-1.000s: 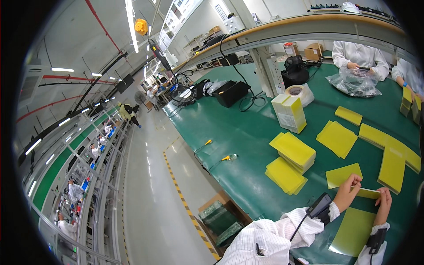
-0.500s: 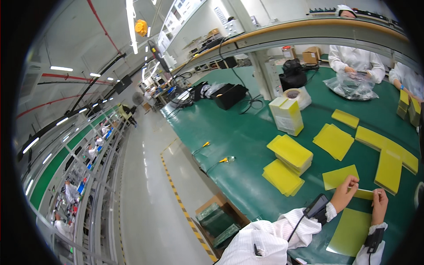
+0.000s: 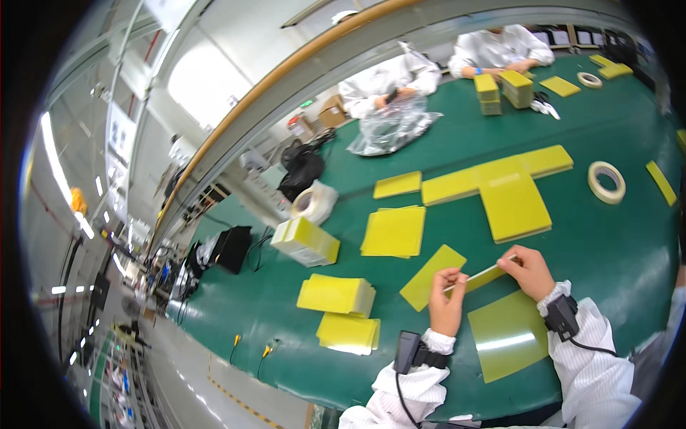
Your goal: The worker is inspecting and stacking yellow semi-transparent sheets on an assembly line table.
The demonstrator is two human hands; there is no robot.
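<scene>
Head view | my left hand (image 3: 446,307), right hand (image 3: 530,274): pinching opposite ends, thin yellow sheet (image 3: 487,277) | between them, long axis 8-to-2 o'clock | neither hand nearer

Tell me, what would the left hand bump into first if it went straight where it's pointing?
Probably the slanted yellow sheet lying just ahead of the left hand on the green table. The hand may be raised above it, so it could pass over; the height is hard to tell here.
</scene>
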